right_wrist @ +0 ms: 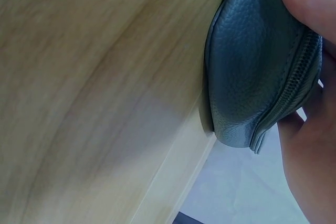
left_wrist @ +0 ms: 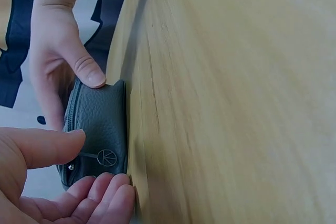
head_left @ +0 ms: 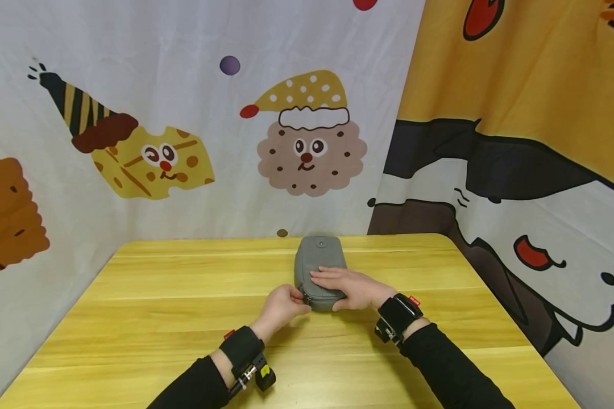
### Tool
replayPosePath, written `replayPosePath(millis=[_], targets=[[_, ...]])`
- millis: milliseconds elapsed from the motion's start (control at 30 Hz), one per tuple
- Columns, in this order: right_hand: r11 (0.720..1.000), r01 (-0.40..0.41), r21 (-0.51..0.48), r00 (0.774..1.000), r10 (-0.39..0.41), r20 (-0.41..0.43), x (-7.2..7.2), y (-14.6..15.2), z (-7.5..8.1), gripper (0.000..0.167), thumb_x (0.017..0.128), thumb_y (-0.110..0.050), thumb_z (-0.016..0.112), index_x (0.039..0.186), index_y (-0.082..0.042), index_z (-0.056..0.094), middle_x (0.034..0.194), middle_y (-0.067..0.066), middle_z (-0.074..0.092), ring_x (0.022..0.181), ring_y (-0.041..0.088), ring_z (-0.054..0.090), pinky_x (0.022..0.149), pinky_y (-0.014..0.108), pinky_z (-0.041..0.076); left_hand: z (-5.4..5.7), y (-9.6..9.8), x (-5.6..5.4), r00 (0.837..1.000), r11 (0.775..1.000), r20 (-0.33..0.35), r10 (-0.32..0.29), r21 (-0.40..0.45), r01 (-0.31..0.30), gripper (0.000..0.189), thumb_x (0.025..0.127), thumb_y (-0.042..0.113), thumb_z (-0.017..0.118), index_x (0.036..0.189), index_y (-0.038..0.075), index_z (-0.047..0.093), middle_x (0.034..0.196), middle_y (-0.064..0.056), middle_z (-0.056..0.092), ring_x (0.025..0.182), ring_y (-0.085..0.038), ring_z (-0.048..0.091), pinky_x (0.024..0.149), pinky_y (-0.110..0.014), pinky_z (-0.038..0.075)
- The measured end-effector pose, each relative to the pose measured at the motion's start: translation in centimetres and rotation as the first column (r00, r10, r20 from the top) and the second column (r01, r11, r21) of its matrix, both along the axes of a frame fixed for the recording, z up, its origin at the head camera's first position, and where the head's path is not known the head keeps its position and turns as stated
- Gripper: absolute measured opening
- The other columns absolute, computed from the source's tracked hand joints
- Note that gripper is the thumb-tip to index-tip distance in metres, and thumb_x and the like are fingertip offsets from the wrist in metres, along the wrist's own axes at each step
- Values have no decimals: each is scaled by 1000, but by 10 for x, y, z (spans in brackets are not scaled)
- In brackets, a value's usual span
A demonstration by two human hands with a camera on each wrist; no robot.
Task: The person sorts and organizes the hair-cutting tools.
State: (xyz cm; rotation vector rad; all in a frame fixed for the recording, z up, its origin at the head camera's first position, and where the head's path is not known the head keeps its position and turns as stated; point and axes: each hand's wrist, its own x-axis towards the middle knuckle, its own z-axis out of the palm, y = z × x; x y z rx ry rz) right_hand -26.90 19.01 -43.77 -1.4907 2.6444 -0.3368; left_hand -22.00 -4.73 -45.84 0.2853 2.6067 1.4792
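A grey leather-look zip pouch lies on the wooden table near its far edge. My right hand holds it, fingers stretched across the top and thumb against the near end, over the zipper. At the near left corner is my left hand. In the left wrist view its thumb and loosely bent fingers stand apart, on either side of the zipper pull with a round emblem. The pull hangs between them; no pinch on it shows.
The wooden table extends around the pouch on all sides. Behind it hangs a white curtain with cartoon prints, and a yellow cartoon curtain hangs at the right. Each wrist wears a black strap with a small camera.
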Motion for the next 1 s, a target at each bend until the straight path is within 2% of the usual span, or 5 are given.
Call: replayPosePath(millis=[133, 300, 533, 800, 1000], targets=[[1000, 11, 7, 1000, -11, 8, 0, 0, 0, 82, 82, -19, 80, 152, -6, 39, 158, 10, 33, 146, 33, 24, 114, 50, 27, -1, 3, -1, 1000, 1000, -20, 6, -27, -7, 27, 80, 9, 80, 97, -6, 67, 83, -7, 65, 76, -21, 63, 68, -35, 53], [1000, 13, 5, 1000, -13, 17, 0, 0, 1, 82, 82, -19, 80, 152, -6, 39, 158, 10, 33, 146, 33, 24, 115, 50, 27, -6, 4, -6, 999, 999, -49, 3, -47, -5, 17, 77, 7, 80, 87, -2, 70, 75, -3, 64, 64, -15, 58, 59, -31, 50], [1000, 21, 7, 999, -21, 29, 1, -1, 2, 82, 82, -20, 80, 152, -7, 39, 158, 9, 33, 147, 32, 23, 115, 50, 25, -10, 3, -10, 1000, 1000, -23, -12, -27, 11, 11, 74, 2, 80, 77, 0, 70, 66, -1, 61, 54, -12, 54, 50, -27, 45], [1000, 16, -5, 999, -15, 30, 2, -1, 2, 81, 82, -18, 80, 152, -6, 39, 158, 11, 33, 146, 33, 24, 114, 51, 27, -10, 4, -11, 999, 999, -37, -27, -48, 26, 9, 77, 1, 79, 73, 1, 70, 63, 0, 62, 53, -14, 60, 48, -25, 45], [1000, 0, -20, 1000, 1, 16, 2, 0, 1, 81, 82, -18, 80, 151, -4, 40, 157, 13, 35, 145, 36, 26, 113, 52, 29, -9, 4, -9, 999, 999, -8, -45, -8, 45, 8, 79, 1, 78, 73, 0, 73, 65, -1, 66, 58, -18, 66, 51, -27, 51]])
